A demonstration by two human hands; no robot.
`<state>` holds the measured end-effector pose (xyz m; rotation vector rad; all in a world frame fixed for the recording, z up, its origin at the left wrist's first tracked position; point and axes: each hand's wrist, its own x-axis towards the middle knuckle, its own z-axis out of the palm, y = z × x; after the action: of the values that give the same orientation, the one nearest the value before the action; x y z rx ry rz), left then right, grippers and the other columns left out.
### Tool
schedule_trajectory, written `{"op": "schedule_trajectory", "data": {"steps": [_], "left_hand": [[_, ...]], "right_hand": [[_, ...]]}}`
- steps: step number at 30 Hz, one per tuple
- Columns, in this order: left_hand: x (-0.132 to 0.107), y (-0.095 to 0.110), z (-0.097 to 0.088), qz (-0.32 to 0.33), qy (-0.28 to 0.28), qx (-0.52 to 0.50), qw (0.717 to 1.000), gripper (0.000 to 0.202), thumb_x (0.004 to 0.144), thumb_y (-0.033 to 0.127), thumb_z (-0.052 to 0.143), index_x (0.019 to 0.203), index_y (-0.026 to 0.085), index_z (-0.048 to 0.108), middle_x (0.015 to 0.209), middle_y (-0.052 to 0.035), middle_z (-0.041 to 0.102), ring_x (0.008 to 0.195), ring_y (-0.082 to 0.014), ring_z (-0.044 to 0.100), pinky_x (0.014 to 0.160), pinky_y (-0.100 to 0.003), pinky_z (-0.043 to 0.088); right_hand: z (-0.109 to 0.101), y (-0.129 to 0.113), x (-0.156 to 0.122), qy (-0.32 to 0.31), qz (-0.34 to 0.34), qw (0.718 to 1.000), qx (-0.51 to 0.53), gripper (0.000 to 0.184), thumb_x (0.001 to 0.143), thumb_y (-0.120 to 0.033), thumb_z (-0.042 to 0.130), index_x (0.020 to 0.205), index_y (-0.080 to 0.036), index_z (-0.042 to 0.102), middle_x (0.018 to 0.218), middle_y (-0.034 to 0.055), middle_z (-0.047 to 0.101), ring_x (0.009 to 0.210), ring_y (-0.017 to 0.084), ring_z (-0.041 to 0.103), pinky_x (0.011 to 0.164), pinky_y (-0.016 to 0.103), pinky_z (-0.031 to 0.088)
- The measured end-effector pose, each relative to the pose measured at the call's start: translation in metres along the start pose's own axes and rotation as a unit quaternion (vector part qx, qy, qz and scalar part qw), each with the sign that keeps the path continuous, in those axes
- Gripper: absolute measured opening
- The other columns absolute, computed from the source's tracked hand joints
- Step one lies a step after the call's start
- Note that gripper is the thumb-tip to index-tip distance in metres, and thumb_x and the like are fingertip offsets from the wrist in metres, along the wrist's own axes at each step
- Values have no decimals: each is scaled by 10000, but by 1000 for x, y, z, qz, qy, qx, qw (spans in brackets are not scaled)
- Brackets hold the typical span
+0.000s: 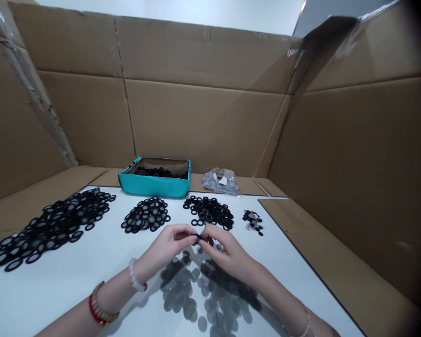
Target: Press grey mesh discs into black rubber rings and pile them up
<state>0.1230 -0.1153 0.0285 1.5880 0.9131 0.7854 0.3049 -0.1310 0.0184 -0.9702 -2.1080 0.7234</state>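
My left hand (170,245) and my right hand (224,250) meet over the white table (91,262), fingertips pinched together on a small black ring (197,237) between them. Under my wrists lies a spread of grey mesh discs (196,290). Beyond my hands sit a pile of small black rings (208,211), a pile of black rings with mesh inside (146,215), and a big heap of larger black rings (49,227) at the left.
A teal box (154,183) holding black rings stands at the back. A crumpled clear plastic bag (221,181) lies right of it. A tiny cluster of rings (252,221) sits at the right. Cardboard walls (203,117) enclose the table on three sides.
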Motion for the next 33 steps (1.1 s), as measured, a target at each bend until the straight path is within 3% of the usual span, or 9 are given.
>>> {"op": "schedule_trajectory", "data": {"steps": [6,11,15,18,20,23,27,30,33], "left_hand": [[-2,6,-1,90,48,118,988,112,796,210,559,727,154,628,769,-29,607,767,-167,559,701,-260,424],[-3,3,0,141,98,152,973,84,790,161,581,732,164,642,745,-28,605,725,-157,571,675,-259,445],[-7,-3,-3,295,113,201,927,179,816,88,517,810,185,667,790,-45,581,744,-155,575,659,-264,468],[-10,-4,-4,375,92,257,886,281,826,47,455,879,213,675,866,-63,560,819,-164,572,698,-279,480],[-11,-2,-3,355,88,256,895,287,822,54,466,966,225,646,916,-66,560,872,-172,566,763,-301,476],[-9,-1,2,223,98,168,955,294,831,139,508,1112,221,540,1023,-73,570,896,-171,572,813,-314,476],[-3,-3,8,90,83,73,990,146,820,250,548,938,172,583,923,-60,623,827,-175,594,743,-282,494],[-3,-5,9,97,104,105,984,88,814,213,543,772,162,601,774,-34,628,762,-171,591,695,-265,468],[-7,-3,8,152,110,188,964,113,819,156,514,754,177,605,770,-27,623,755,-169,582,691,-269,440]], "right_hand": [[1,0,-1,49,-18,998,36,235,886,-217,463,657,-183,424,668,-24,437,636,118,417,583,231,309],[-3,3,0,-5,30,996,89,235,902,-305,451,704,-184,485,693,-21,473,647,122,430,592,233,322],[-4,5,1,-76,74,971,213,260,893,-407,450,806,-179,541,754,-2,510,700,135,467,648,250,369],[-4,5,2,-56,80,960,263,272,876,-428,471,807,-176,547,728,-9,492,677,126,462,641,245,374],[-4,5,3,-11,89,962,258,251,850,-421,519,778,-181,535,708,-19,474,663,122,450,615,236,362],[-3,5,3,42,96,971,214,241,849,-395,527,732,-185,502,687,-24,460,651,121,437,596,233,346],[0,4,2,65,78,987,124,207,878,-330,493,729,-186,493,683,-21,479,654,124,445,608,236,348],[2,0,0,55,59,995,64,162,859,-302,533,749,-188,496,702,-17,499,666,129,456,610,238,351],[2,-3,-1,52,30,998,15,165,861,-283,538,736,-188,488,713,-8,499,679,137,461,610,247,351]]}}
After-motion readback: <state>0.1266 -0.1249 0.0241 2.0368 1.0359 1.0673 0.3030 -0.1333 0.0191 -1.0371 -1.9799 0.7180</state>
